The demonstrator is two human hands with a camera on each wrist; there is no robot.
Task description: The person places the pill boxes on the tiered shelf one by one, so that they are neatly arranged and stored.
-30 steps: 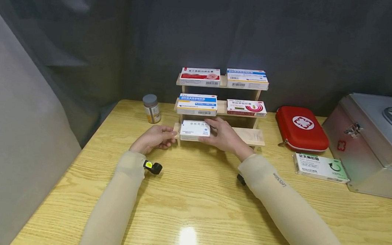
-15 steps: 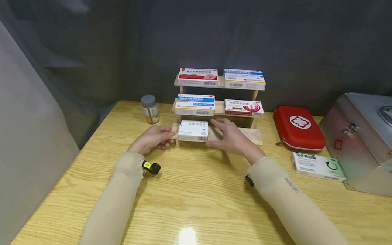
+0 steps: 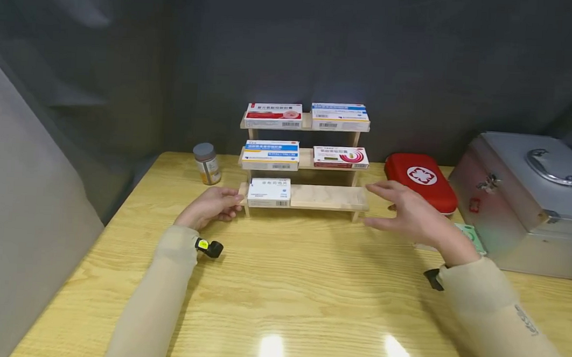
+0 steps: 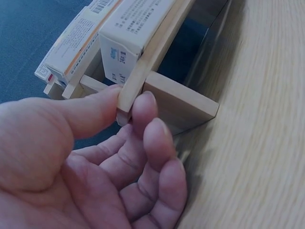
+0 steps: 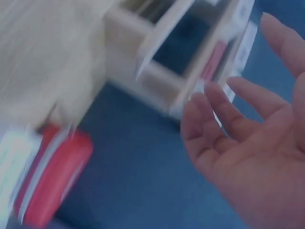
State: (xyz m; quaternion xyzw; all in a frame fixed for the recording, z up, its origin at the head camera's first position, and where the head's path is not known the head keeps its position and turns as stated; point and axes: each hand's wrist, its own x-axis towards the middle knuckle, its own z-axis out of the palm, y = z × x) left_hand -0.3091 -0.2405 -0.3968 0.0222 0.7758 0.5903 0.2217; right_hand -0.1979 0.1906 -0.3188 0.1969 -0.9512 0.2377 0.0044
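Note:
A three-tier wooden shelf (image 3: 328, 197) stands on the table with medicine boxes on its tiers. My left hand (image 3: 210, 206) pinches the left end of the bottom tier, and the left wrist view shows thumb and fingertips around the board's end (image 4: 136, 90). A white medicine box (image 3: 269, 192) lies on the left part of that tier. To the right of the shelf, my right hand (image 3: 412, 215) is in the air with fingers spread and nothing in it. The middle tier bears a blue-and-white box (image 3: 270, 154) and a red-and-white box (image 3: 340, 156).
On the top tier lie a red-and-white box (image 3: 273, 115) and a blue-and-white box (image 3: 340, 116). A grey-capped bottle (image 3: 207, 164) stands at left. At right are a red first-aid case (image 3: 422, 177), a green-and-white box (image 3: 470, 238) partly behind my hand, and a metal case (image 3: 522, 201).
My right hand has let go of the white box and moved right, off the shelf. The box stays on the bottom tier. My left hand keeps its grip on the shelf's end.

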